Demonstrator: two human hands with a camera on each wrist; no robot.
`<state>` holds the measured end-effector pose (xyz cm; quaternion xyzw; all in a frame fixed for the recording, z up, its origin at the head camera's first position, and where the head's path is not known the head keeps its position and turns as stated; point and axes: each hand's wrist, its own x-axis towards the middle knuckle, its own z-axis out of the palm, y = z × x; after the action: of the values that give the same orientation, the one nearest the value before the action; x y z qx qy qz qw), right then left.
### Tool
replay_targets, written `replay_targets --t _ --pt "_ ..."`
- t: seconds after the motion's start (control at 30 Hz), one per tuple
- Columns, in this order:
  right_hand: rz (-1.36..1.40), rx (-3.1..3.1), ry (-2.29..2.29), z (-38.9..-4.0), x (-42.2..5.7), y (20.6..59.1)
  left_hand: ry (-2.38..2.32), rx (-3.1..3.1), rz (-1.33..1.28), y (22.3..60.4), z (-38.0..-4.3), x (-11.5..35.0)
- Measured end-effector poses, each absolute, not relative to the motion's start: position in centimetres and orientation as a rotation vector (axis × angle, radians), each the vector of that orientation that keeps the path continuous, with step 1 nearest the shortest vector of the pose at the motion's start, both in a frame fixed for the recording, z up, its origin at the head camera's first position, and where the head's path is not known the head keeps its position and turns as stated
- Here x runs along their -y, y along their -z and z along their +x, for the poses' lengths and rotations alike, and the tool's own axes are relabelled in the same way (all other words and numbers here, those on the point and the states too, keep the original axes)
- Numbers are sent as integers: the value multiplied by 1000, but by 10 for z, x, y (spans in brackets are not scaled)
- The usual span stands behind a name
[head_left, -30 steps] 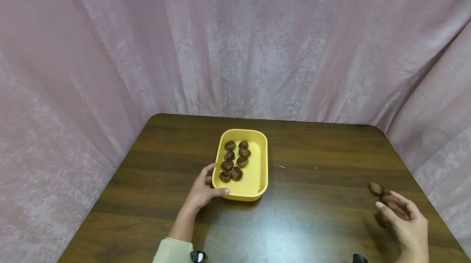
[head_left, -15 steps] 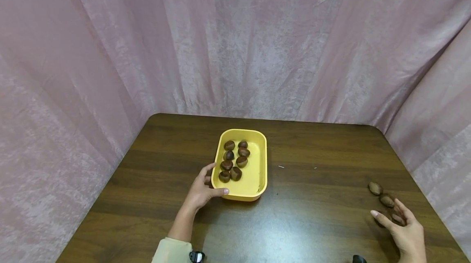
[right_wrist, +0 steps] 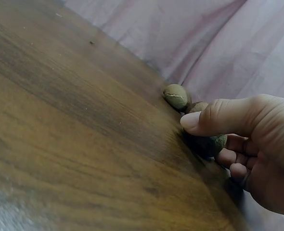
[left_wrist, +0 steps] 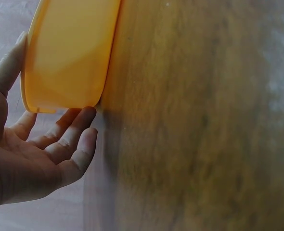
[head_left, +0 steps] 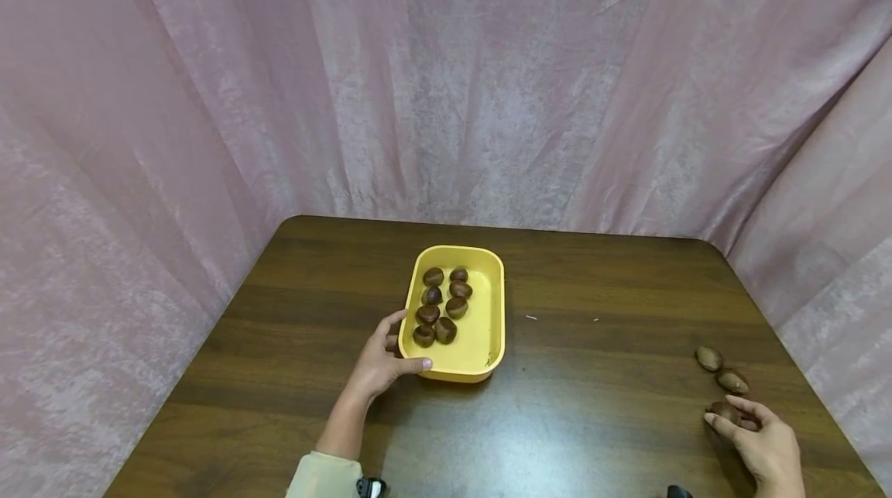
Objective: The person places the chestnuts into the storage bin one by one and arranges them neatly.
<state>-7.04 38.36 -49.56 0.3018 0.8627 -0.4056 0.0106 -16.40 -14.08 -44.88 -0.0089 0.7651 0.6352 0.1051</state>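
Observation:
At the right of the table in the head view, my right hand (head_left: 766,444) pinches a dark brown chestnut (head_left: 723,411) between thumb and fingers, low at the tabletop. Two paler-looking chestnuts lie just beyond it, the nearer one (head_left: 732,382) and the farther one (head_left: 709,358). The right wrist view has the thumb across the held chestnut (right_wrist: 221,142), hiding much of it. My left hand (head_left: 379,365) grips the near left corner of a yellow tray (head_left: 496,312), thumb on the rim and fingers along the outer side. Several chestnuts (head_left: 445,330) sit in two rows in the tray's left half.
The dark wooden table (head_left: 592,397) has rounded far corners. A pink curtain (head_left: 488,95) hangs behind it and along both sides. Small white scraps (head_left: 531,317) lie right of the tray.
My right hand has moved slightly left and its fingers have come together on a chestnut; the two beyond it are now uncovered. The left hand and tray hold nearly the same position.

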Motion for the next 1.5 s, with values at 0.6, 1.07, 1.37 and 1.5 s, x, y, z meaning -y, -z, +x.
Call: replay_targets --t 0.6,1.07,1.37,1.5 --pt "784 -2664 1162 -66 -388 484 -1838 -2319 -54 465 -166 143" --pt "542 -2588 1363 -79 -366 450 -1863 -2294 -66 463 -168 143" --pt "359 -2687 1377 -98 -344 437 -1843 -2293 -40 433 -157 138" --pt "243 -2730 1464 -109 -335 436 -1848 -2285 -40 425 -153 137"
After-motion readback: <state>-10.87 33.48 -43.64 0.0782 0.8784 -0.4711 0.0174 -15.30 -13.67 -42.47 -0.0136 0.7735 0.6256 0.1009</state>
